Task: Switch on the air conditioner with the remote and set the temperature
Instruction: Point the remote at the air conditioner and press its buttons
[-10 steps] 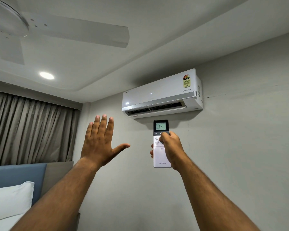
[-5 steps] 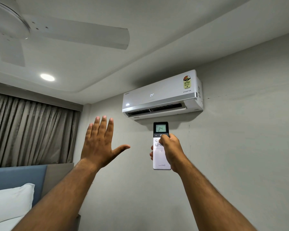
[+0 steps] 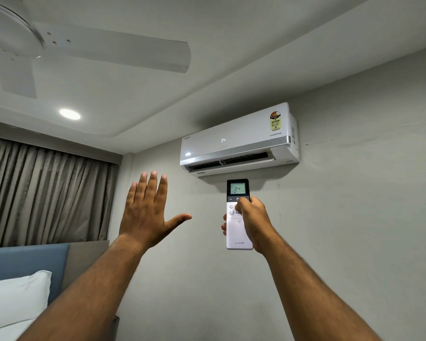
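Head view, right hand (image 3: pixel 252 219) gripping remote (image 3: pixel 239 236)

Bare wall (image 3: pixel 354 217) right of remote (image 3: pixel 239 232); left hand (image 3: pixel 145 215) beside it; air conditioner (image 3: pixel 239 141) overhead.

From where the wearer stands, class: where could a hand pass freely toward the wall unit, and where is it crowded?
Free: the bare wall right of the remote, below the air conditioner; also the gap between the open left hand and the remote. Crowded: directly under the vent, where the right hand holds the remote up.
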### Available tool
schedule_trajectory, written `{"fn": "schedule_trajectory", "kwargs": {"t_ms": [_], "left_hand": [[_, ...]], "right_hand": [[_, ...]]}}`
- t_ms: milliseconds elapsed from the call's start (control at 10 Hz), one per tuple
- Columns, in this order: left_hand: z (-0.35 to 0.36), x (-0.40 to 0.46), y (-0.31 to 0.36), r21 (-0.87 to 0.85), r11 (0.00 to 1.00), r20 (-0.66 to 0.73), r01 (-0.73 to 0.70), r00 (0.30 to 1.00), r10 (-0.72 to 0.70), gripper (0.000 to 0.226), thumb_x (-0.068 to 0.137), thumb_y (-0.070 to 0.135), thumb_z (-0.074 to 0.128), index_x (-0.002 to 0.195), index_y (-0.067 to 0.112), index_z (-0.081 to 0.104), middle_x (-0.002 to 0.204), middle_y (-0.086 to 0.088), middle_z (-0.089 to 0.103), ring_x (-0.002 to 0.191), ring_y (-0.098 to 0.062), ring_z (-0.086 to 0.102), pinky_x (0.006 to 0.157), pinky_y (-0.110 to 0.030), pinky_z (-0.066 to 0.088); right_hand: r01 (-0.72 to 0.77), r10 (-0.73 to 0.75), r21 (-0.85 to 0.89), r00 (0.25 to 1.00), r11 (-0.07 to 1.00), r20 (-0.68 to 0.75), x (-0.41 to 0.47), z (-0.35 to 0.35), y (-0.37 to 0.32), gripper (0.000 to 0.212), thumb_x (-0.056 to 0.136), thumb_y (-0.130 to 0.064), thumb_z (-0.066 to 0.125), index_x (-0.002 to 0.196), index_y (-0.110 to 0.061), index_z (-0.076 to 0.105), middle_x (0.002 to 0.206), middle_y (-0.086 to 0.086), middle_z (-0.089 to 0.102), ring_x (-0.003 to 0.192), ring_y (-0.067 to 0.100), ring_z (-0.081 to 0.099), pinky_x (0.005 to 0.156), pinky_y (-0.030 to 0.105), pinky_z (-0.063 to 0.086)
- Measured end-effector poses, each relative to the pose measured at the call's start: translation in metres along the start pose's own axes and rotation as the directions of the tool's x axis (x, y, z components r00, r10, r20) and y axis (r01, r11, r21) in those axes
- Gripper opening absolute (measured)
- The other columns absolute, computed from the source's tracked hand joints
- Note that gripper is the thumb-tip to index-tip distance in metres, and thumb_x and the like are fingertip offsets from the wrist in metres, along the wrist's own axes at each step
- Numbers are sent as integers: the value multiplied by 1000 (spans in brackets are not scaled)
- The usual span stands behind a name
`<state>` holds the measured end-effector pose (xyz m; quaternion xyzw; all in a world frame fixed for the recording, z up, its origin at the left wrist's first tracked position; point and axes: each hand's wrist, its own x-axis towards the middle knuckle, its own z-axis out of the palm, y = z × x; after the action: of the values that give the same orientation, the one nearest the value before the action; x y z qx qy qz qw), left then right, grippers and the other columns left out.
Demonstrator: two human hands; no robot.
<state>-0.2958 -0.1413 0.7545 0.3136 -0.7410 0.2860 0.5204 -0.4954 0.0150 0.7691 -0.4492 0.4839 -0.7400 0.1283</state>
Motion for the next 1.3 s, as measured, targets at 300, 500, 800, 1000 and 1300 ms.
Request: {"fn": "schedule_trajectory", "kwargs": {"t_ms": [300,500,800,1000,1300], "left_hand": [[-1,-1,2,0,1000,8,-3,1000,3,114,75,90,11,154,10,2,163,-17,5,151,-34,-1,122,-49,2],[-2,-2,4,6,1000,12,3,1000,-3,115,74,91,10,154,10,2,164,-17,6,152,-33,0,122,-49,2],[-2,-2,3,8,1000,8,-1,1000,1,114,75,91,11,155,10,2,164,-17,6,151,-33,-1,121,-49,2],[-1,-2,2,9,1000,11,3,1000,-3,113,75,91,12,155,11,2,164,-17,6,151,-33,-1,122,-50,3],[0,-3,-1,9,1000,11,16,1000,-16,113,74,91,9,154,11,-3,163,-15,0,151,-32,-4,122,-48,0]], "right_hand": [[-15,14,13,1000,1000,23,-5,-2,-3,16,83,-15,43,95,-9,51,76,20,64,51,35,66,53,42,57],[-41,40,20,999,999,36,-10,-5,-4,14,87,-18,37,93,-10,48,74,18,62,51,36,68,49,38,57],[-81,80,45,996,996,38,-11,-3,-4,21,89,-19,34,97,-9,50,74,19,63,51,35,68,50,37,57],[-100,97,61,994,993,41,-12,-2,-5,23,87,-19,34,99,-8,50,76,21,62,49,35,67,49,38,57],[-104,102,59,994,993,35,-11,2,-3,26,85,-19,34,102,-7,50,77,22,63,51,37,68,53,42,57]]}}
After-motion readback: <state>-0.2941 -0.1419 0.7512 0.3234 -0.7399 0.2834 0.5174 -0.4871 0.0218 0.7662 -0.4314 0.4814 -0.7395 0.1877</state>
